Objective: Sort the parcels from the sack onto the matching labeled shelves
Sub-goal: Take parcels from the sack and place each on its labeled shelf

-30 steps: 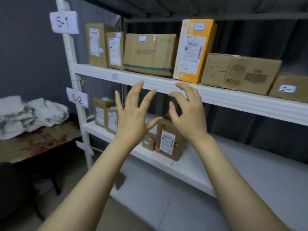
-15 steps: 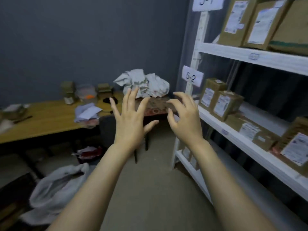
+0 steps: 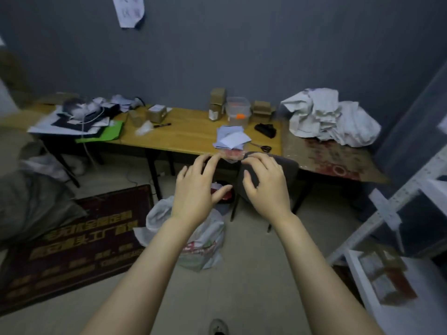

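On the floor in front of the wooden table (image 3: pixel 188 131) lies the crumpled white sack (image 3: pixel 210 238); its long axis and mouth direction are unclear behind the forearm. Above it the left hand (image 3: pixel 196 187) and right hand (image 3: pixel 266 187) hover empty, fingers loosely spread. Right of the table stands the white shelf (image 3: pixel 355 269).

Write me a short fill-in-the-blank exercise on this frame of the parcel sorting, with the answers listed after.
The left hand and right hand both hold ____. The white sack lies on the ____. The scissors rest on the wooden ____. The dark mat lies to the sack's ____.
Missing words: nothing; floor; table; left.
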